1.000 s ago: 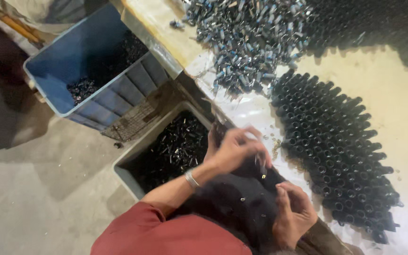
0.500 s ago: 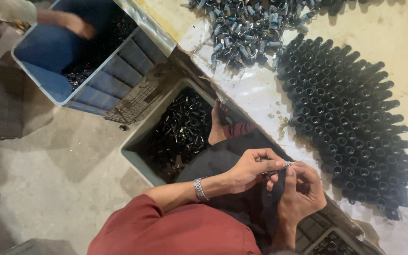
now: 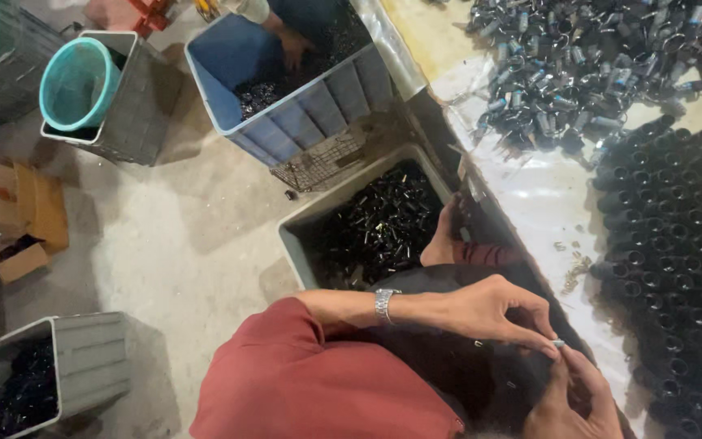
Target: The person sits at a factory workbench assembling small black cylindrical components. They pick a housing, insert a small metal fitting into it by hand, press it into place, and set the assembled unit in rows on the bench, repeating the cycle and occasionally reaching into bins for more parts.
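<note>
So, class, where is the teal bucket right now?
In the head view, top left: the teal bucket sits in a grey bin, left of the blue crate.

The small metal piece point(image 3: 559, 344) pinched between the two hands is too tiny to tell its shape. The right hand point(image 3: 572, 402), at five o'clock, is cut off by the bottom edge, its palm hidden. At twelve o'clock, another person's hand point(image 3: 292, 47) reaches into the blue crate point(image 3: 302, 114); the arm runs out of frame. The rows of black tubes point(image 3: 676, 268) at three o'clock run past the right edge. The grey bin point(image 3: 83, 366) at eight o'clock is clipped by the left and bottom edges.
</note>
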